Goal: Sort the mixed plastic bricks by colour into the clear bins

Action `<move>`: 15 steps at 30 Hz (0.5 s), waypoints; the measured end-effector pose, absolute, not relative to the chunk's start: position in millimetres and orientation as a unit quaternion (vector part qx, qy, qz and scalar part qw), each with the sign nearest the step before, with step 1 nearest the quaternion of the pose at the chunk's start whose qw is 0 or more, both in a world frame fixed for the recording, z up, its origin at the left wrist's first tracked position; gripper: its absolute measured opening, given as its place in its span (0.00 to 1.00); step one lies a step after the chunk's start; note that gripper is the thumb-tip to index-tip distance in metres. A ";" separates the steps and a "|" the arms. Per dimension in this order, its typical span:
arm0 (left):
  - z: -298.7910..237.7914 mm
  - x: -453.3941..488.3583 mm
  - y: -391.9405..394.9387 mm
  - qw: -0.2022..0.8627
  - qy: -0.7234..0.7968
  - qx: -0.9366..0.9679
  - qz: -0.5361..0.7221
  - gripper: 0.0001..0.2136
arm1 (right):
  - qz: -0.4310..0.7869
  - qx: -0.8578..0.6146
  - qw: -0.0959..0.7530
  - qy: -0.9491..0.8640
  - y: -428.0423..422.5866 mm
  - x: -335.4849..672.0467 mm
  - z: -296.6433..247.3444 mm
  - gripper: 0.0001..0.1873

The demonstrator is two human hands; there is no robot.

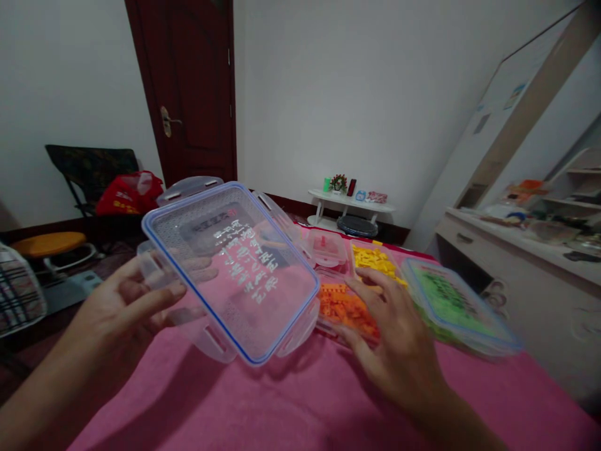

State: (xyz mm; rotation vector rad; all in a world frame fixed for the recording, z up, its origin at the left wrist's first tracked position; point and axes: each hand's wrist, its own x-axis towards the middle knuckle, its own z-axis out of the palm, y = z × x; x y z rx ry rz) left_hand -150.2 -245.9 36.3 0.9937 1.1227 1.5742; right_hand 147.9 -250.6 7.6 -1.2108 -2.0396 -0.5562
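My left hand [136,294] grips a clear plastic container lid [201,250] by its left edge. The lid has a blue seal, side flaps and white handwriting, and is held tilted above the table. My right hand [394,332] has its fingers apart over a clear container [328,326] of orange building bricks [347,307]; whether the fingertips touch it I cannot tell. Just behind it is a container of yellow bricks [373,258]. To the right sits a lidded container [457,304] with green contents. A small clear container with something red [323,242] stands behind the orange one.
A pink cloth [300,407] covers the table. Against the far wall is a low white shelf [347,202] with small items. A cluttered white cabinet [521,257] is at right. At left are an orange stool [49,242] and a red bag [131,194] on a chair.
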 end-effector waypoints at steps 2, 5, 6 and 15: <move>43.4 -138.8 -241.9 0.484 0.431 0.413 0.640 0.27 | -0.250 -0.414 0.352 -0.801 -260.1 136.5 14.6 0.28; 54.9 -113.4 -235.9 0.518 0.366 0.450 0.629 0.25 | -0.280 -0.366 0.314 -0.830 -271.7 122.3 24.0 0.26; 59.8 -103.1 -234.4 0.532 0.337 0.466 0.622 0.23 | -0.288 -0.364 0.305 -0.832 -273.7 120.7 26.7 0.24; 73.2 -28.9 -202.4 0.359 0.190 0.734 0.544 0.17 | -0.196 -0.526 0.611 -0.559 -230.1 189.4 59.0 0.15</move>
